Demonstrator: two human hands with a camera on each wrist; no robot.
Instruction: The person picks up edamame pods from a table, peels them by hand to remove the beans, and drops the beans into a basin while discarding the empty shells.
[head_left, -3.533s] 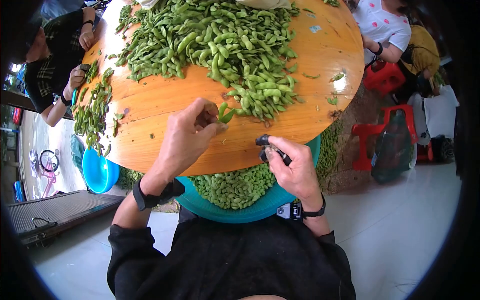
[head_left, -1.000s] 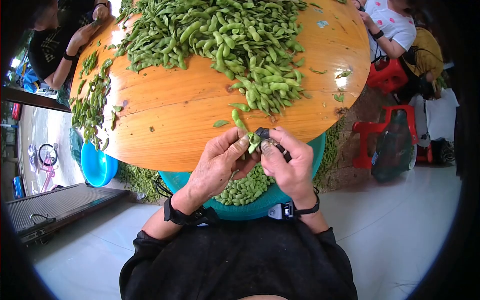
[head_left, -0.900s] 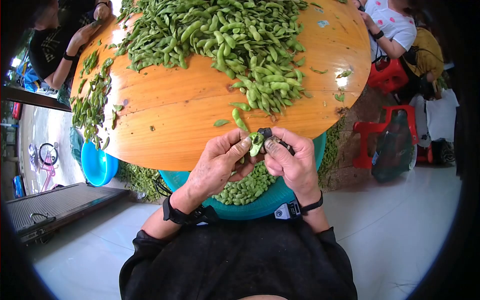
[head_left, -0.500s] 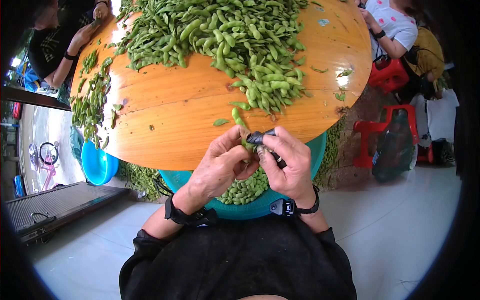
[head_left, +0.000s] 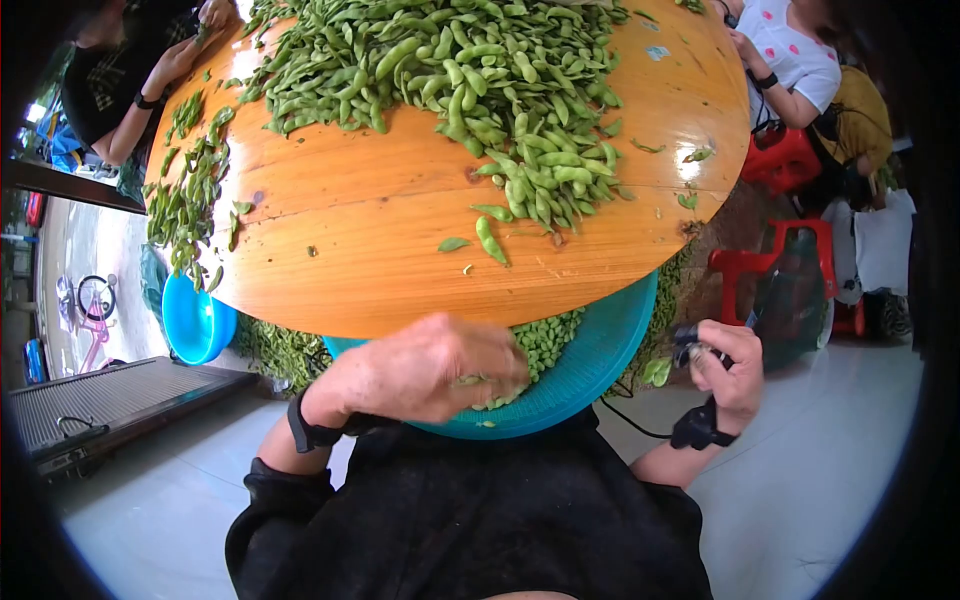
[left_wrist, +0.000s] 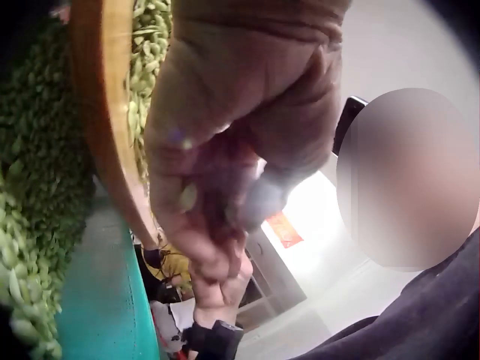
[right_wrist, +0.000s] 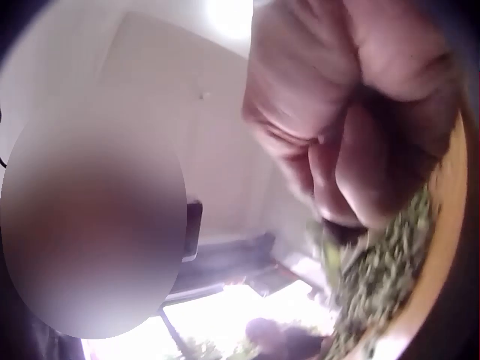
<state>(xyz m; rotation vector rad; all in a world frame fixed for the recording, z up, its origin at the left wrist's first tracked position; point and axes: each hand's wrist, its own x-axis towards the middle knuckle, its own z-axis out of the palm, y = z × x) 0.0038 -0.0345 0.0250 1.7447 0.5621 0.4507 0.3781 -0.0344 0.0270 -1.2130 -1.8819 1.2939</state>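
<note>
Bright daylight glares off my counter (head_left: 370, 230). My left hand (head_left: 430, 368) is motion-blurred; round dark edges bend the head view. Both wrist views are soft, hazy, with blown-out white patches.

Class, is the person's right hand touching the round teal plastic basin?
Apart: the head view shows the right hand beyond the basin's right rim, with floor visible between them.
</note>
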